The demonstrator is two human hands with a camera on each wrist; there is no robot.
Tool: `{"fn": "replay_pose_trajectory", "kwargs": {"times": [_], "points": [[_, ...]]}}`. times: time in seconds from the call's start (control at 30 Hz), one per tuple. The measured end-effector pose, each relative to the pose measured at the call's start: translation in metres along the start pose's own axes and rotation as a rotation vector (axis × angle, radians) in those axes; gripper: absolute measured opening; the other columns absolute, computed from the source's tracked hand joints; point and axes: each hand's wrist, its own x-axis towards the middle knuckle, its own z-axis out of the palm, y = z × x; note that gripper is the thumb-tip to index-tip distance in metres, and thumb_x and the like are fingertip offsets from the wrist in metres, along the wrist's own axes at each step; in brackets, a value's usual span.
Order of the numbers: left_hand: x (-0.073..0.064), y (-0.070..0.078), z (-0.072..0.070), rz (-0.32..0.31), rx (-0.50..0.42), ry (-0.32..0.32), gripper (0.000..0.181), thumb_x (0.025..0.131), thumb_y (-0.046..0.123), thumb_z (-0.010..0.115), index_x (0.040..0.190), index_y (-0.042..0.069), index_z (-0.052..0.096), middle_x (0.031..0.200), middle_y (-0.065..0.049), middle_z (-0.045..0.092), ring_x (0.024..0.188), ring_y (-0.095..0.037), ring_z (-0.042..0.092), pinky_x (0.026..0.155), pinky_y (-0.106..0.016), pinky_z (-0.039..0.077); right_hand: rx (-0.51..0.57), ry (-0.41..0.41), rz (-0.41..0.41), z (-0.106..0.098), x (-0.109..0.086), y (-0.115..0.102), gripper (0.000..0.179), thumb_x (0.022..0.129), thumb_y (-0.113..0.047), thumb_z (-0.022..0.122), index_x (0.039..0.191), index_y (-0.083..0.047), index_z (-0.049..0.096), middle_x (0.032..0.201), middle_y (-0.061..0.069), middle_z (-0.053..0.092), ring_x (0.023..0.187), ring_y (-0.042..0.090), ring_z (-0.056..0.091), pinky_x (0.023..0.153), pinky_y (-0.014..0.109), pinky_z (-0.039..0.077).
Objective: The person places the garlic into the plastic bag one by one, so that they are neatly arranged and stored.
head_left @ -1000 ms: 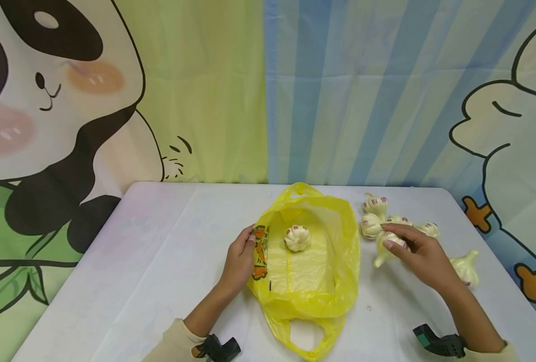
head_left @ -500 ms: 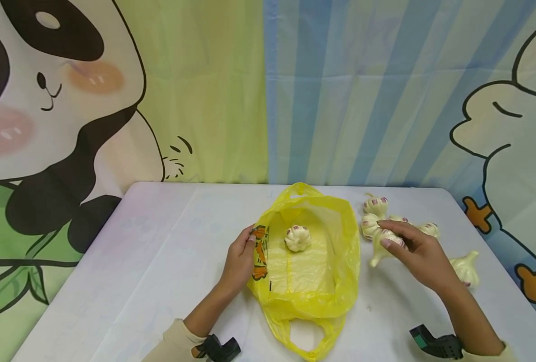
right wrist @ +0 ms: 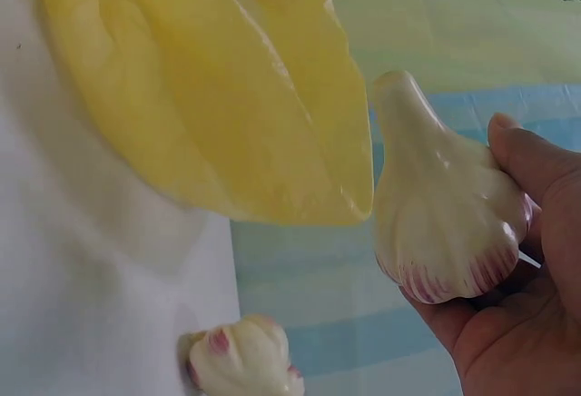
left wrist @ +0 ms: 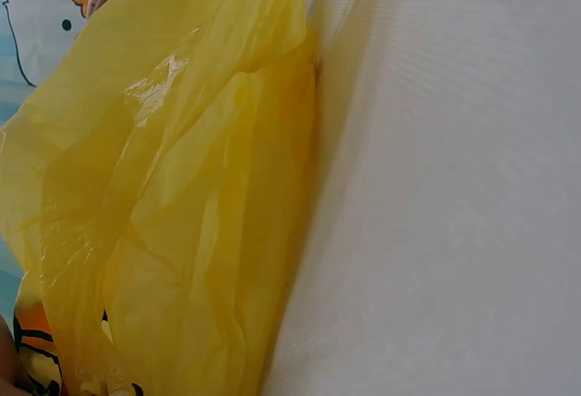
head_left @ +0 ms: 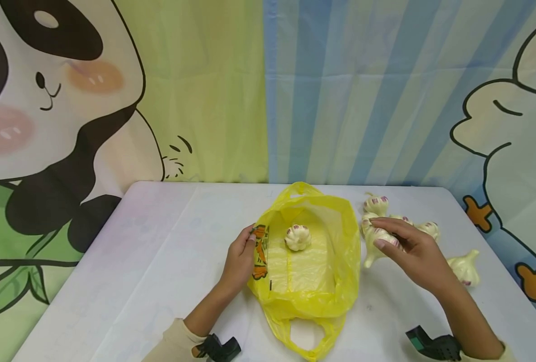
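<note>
My left hand [head_left: 239,261] grips the left rim of a yellow plastic bag [head_left: 310,301], whose mouth gapes upward on the table. Inside the bag lies one garlic bulb [head_left: 298,238]. To the right of the bag, my right hand [head_left: 419,256] holds another garlic bulb [right wrist: 449,201] between thumb and fingers, its stem end pointing toward the near side in the head view. In the right wrist view this bulb hangs close beside the bag's edge [right wrist: 300,142]; whether they touch I cannot tell.
Several more garlic bulbs lie behind the right hand, one of them at the back [head_left: 376,204]. A single bulb [head_left: 464,268] sits to the right of my right wrist. The white table [head_left: 159,261] ends at a printed curtain [head_left: 362,90].
My right hand has moved slightly left toward the bag with the garlic bulb in its fingers. The left hand and the bag have stayed in place.
</note>
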Motion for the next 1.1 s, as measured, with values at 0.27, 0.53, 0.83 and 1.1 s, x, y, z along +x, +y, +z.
{"fn": "replay_pose_trajectory", "kwargs": {"times": [0.27, 0.53, 0.83, 1.1], "points": [[0.008, -0.025, 0.0, 0.022, -0.004, 0.002, 0.039, 0.108, 0.024, 0.033, 0.143, 0.013, 0.046, 0.134, -0.014, 0.054, 0.118, -0.029, 0.054, 0.1, -0.045, 0.04, 0.052, -0.065, -0.073, 0.008, 0.003, -0.014, 0.043, 0.088, 0.005, 0.068, 0.129, -0.006, 0.062, 0.132, 0.007, 0.057, 0.119, 0.004, 0.05, 0.075, 0.013, 0.048], [0.007, -0.025, 0.0, 0.023, -0.005, 0.004, 0.039, 0.108, 0.024, 0.033, 0.143, 0.013, 0.046, 0.135, -0.014, 0.054, 0.118, -0.029, 0.053, 0.101, -0.044, 0.04, 0.068, -0.084, -0.124, 0.016, 0.009, -0.022, 0.046, 0.087, 0.006, 0.068, 0.13, -0.011, 0.063, 0.132, 0.006, 0.058, 0.112, 0.005, 0.053, 0.066, 0.017, 0.046], [0.006, -0.023, 0.001, 0.01, -0.026, 0.001, 0.04, 0.108, 0.02, 0.033, 0.145, 0.009, 0.043, 0.137, -0.012, 0.052, 0.121, -0.028, 0.052, 0.102, -0.045, 0.039, 0.098, -0.123, -0.161, 0.031, 0.015, -0.029, 0.045, 0.087, 0.003, 0.07, 0.128, -0.012, 0.064, 0.129, 0.007, 0.059, 0.087, 0.011, 0.053, 0.06, 0.025, 0.041], [0.006, -0.023, 0.0, 0.015, 0.007, 0.022, 0.038, 0.108, 0.023, 0.034, 0.142, 0.012, 0.047, 0.133, -0.013, 0.055, 0.118, -0.029, 0.053, 0.102, -0.044, 0.038, 0.09, -0.137, -0.205, 0.039, 0.025, -0.036, 0.044, 0.087, 0.001, 0.07, 0.128, -0.013, 0.064, 0.13, 0.004, 0.059, 0.079, 0.01, 0.051, 0.061, 0.025, 0.041]]}}
